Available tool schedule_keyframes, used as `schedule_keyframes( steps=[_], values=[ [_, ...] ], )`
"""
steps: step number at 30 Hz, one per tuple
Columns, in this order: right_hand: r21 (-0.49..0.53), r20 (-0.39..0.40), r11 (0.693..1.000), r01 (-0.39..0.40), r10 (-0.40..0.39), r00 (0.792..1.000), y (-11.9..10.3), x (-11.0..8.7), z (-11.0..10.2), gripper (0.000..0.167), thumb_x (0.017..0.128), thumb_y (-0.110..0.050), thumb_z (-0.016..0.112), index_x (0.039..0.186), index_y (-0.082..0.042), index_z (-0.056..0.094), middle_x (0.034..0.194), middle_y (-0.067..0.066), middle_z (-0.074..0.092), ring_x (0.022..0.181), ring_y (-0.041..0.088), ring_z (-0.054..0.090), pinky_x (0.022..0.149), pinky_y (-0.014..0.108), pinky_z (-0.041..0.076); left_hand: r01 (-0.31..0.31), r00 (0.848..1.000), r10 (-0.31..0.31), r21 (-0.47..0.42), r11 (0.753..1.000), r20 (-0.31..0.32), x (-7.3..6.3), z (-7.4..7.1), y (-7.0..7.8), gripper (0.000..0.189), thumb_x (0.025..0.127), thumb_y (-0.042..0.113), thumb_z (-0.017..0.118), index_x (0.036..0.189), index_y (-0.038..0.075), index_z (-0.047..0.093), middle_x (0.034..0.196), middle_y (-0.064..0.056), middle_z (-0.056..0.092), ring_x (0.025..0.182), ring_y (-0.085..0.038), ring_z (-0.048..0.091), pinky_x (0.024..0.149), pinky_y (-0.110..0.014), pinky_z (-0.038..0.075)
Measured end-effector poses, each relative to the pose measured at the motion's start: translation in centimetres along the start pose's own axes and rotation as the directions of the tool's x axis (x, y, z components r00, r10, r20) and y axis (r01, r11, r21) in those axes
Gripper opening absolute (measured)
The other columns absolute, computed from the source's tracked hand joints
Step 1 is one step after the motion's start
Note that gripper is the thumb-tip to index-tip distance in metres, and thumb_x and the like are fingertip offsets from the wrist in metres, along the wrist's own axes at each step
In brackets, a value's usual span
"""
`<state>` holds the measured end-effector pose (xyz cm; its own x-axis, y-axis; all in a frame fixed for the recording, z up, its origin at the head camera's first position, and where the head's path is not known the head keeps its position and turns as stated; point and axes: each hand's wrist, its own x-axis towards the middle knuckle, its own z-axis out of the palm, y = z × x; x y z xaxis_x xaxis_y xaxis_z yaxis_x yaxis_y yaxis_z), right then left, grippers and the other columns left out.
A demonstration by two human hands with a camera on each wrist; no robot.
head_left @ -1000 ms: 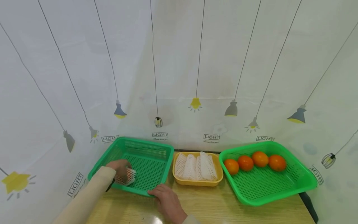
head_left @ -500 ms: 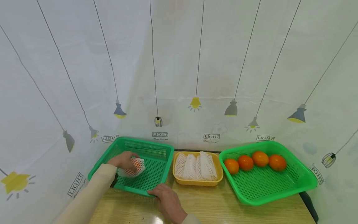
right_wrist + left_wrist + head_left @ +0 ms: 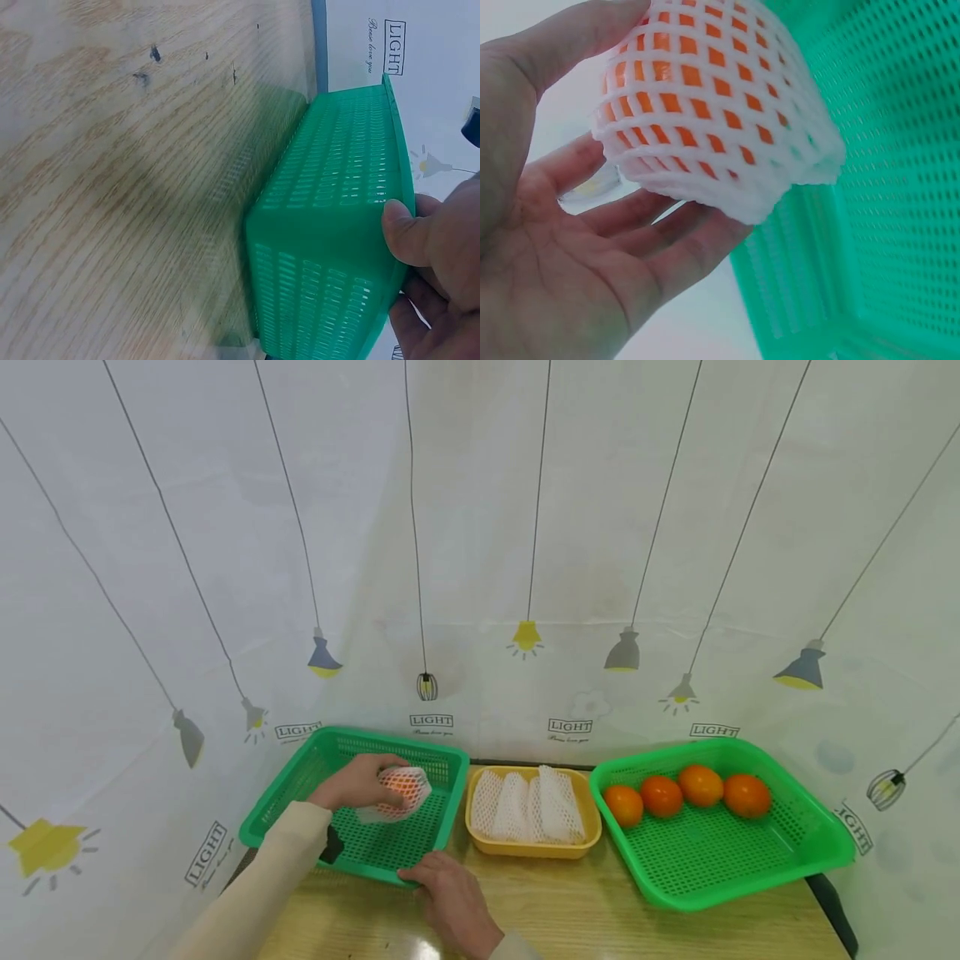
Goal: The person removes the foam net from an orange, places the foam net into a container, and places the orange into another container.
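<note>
My left hand (image 3: 362,783) holds an orange (image 3: 694,94) wrapped in a white foam net (image 3: 810,142), over the left green basket (image 3: 447,810). In the left wrist view the thumb lies on top of the netted fruit and the fingers reach beneath it; the net's loose end points toward the basket wall. My right hand (image 3: 453,897) grips the near right corner of that same basket's rim. The right wrist view shows the thumb (image 3: 405,229) on the outside of the rim, with fingers on the other side.
A yellow tray (image 3: 532,848) with several folded white foam nets (image 3: 512,810) stands in the middle. To its right, a brighter green basket (image 3: 705,897) holds several bare oranges (image 3: 701,786) along its back left. The wooden table (image 3: 570,910) meets a lamp-patterned wall covering (image 3: 480,527).
My left hand has lifted the netted orange and carried it to the right and away from me across the basket. My right hand stays on the rim corner.
</note>
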<state>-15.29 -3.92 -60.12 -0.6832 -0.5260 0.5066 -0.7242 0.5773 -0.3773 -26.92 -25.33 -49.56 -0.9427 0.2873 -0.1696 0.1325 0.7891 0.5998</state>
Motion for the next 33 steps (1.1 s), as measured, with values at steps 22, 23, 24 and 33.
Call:
schedule_keyframes(
  steps=[22, 23, 24, 33],
  values=[
    [0.114, 0.215, 0.993, -0.007, -0.018, 0.976, 0.9, -0.1, -3.5, 0.034, 0.094, -0.012, 0.067, 0.127, -0.019, 0.071, 0.133, -0.002, 0.068, 0.127, 0.015, 0.059, 0.108, 0.035, 0.052, -0.145, 0.982, 0.103, -0.282, 0.949, -0.157, -0.5, 5.7, 5.3, 0.065, 0.080, 0.045, 0.087, 0.139, 0.030, 0.063, 0.127, -0.002, 0.068, 0.112, -0.025, 0.063, 0.079, -0.035, 0.057],
    [0.129, 0.210, 0.991, -0.027, 0.000, 0.978, 1.0, -0.3, -3.8, 0.034, 0.094, -0.011, 0.066, 0.127, -0.018, 0.071, 0.134, -0.001, 0.067, 0.128, 0.016, 0.059, 0.108, 0.036, 0.052, -0.153, 0.979, 0.106, -0.287, 0.946, -0.172, -0.6, 6.1, 5.3, 0.066, 0.080, 0.045, 0.087, 0.139, 0.031, 0.063, 0.128, -0.002, 0.068, 0.112, -0.024, 0.063, 0.079, -0.035, 0.057],
    [0.142, 0.206, 0.989, -0.049, 0.019, 0.978, 1.1, -0.6, -4.1, 0.034, 0.094, -0.012, 0.066, 0.127, -0.018, 0.071, 0.135, -0.001, 0.067, 0.128, 0.016, 0.058, 0.108, 0.037, 0.052, -0.158, 0.977, 0.106, -0.292, 0.943, -0.184, -0.8, 6.4, 5.3, 0.066, 0.080, 0.046, 0.087, 0.139, 0.031, 0.063, 0.129, -0.002, 0.068, 0.112, -0.024, 0.064, 0.079, -0.035, 0.057],
    [0.189, 0.230, 0.942, -0.276, 0.230, 0.946, 3.5, -4.4, -7.0, 0.036, 0.096, -0.016, 0.067, 0.131, -0.024, 0.069, 0.137, -0.002, 0.064, 0.128, 0.020, 0.058, 0.106, 0.046, 0.052, -0.171, 0.963, 0.074, -0.375, 0.911, -0.258, -2.0, 9.3, 6.1, 0.069, 0.084, 0.045, 0.084, 0.145, 0.027, 0.058, 0.136, -0.005, 0.064, 0.117, -0.031, 0.062, 0.078, -0.036, 0.058]
  ],
)
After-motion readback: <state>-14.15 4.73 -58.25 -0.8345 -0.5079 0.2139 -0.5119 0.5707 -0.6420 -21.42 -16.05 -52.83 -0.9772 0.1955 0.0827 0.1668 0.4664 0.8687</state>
